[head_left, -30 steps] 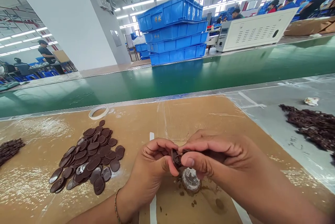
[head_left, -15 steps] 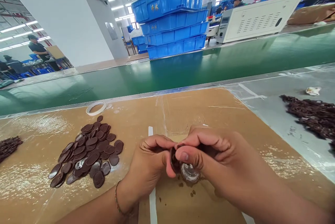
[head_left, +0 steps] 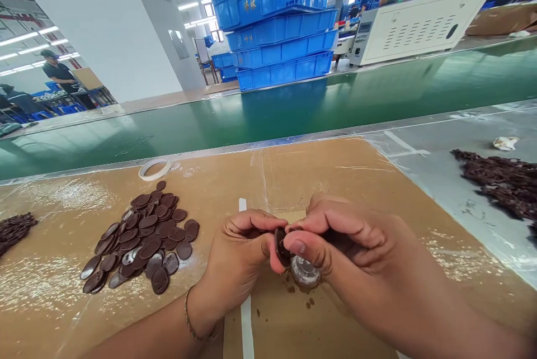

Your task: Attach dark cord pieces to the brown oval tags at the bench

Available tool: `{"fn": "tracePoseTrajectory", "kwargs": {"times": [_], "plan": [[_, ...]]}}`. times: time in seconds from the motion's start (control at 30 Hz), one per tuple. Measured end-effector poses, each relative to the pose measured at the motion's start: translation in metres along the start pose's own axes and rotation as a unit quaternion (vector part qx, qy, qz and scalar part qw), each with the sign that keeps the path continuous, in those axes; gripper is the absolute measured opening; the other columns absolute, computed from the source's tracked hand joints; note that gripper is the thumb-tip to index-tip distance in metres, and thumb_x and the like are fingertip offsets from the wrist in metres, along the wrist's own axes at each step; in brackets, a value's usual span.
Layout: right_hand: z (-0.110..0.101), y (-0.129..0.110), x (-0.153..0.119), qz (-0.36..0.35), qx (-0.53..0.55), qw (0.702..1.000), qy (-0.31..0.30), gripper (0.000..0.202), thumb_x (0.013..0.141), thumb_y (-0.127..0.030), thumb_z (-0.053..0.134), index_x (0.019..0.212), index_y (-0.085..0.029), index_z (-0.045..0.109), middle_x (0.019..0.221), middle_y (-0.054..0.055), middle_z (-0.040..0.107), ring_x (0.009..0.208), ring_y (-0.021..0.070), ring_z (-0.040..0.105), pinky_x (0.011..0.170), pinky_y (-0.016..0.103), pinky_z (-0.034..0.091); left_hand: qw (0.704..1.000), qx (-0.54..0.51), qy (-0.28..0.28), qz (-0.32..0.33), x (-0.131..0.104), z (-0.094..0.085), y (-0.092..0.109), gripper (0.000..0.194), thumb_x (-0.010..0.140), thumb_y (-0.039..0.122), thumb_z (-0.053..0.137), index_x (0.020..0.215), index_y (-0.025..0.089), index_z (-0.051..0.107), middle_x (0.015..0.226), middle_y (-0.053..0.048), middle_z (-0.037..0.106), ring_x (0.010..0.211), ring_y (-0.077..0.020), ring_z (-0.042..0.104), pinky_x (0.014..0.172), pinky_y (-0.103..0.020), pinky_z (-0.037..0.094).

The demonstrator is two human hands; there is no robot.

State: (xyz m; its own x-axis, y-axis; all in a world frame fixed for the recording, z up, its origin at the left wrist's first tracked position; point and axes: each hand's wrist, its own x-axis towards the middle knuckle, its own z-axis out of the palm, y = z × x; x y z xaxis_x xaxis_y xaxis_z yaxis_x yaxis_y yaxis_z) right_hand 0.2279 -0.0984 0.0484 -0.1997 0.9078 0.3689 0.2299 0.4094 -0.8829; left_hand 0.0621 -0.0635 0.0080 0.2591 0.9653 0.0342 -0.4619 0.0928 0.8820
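Note:
A dark brown oval disc stands on edge between the thumb and fingers of my left hand. Close against its upper right edge, my right hand pinches thumb to forefinger. A small brown bit shows at those fingertips, mostly hidden, so I cannot tell its kind. Just below the fingers, a small clear round dish sits on the brown work surface, partly covered by my right hand. Brown spots dot the surface around it. To the left lies a pile of similar oval discs.
A tape roll lies behind the pile. Dark brown strip-like pieces are heaped at right, with a smaller heap far left. Beyond runs a green belt, with stacked blue crates and a cream machine behind. Several people work farther off.
The view has shifted slightly. My hands stay together above the dish; the disc has turned a little, showing more of its face, and the right fingertips sit slightly apart from the left.

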Motion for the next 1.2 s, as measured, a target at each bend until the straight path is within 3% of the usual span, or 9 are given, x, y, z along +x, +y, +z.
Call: {"fn": "tracePoseTrajectory", "kwargs": {"times": [0.33,0.7,1.2], "plan": [[0.002,0.0,0.001,0.007,-0.009,1.0,-0.007,0.028,0.097,-0.023,0.06,0.072,-0.022,0.072,0.065,-0.003,0.058,0.061,0.0115,0.054,0.057,0.026,0.04,1.0,0.001,0.008,-0.005,-0.001,0.003,-0.003,0.014,0.064,0.024,0.092,0.068,0.022,0.079,0.071,-0.002,0.077,0.062,-0.0077,0.069,0.062,-0.013,0.055],[0.003,0.006,0.002,0.023,0.006,1.0,-0.014,0.025,0.097,-0.029,0.061,0.075,-0.025,0.073,0.064,-0.003,0.058,0.06,0.0116,0.051,0.055,0.024,0.039,0.999,-0.016,0.02,-0.022,0.0,0.002,-0.006,0.016,0.063,0.025,0.093,0.066,0.022,0.078,0.074,-0.001,0.078,0.066,-0.0088,0.071,0.065,-0.014,0.056],[0.003,0.008,0.006,0.073,-0.022,0.997,-0.033,0.039,0.098,-0.049,0.06,0.073,-0.022,0.072,0.064,-0.001,0.052,0.058,0.0129,0.05,0.053,0.024,0.038,0.995,-0.059,0.057,-0.06,-0.002,0.008,-0.007,0.028,0.052,0.027,0.097,0.064,0.015,0.075,0.061,-0.002,0.071,0.054,-0.0087,0.062,0.058,-0.018,0.05]]}}
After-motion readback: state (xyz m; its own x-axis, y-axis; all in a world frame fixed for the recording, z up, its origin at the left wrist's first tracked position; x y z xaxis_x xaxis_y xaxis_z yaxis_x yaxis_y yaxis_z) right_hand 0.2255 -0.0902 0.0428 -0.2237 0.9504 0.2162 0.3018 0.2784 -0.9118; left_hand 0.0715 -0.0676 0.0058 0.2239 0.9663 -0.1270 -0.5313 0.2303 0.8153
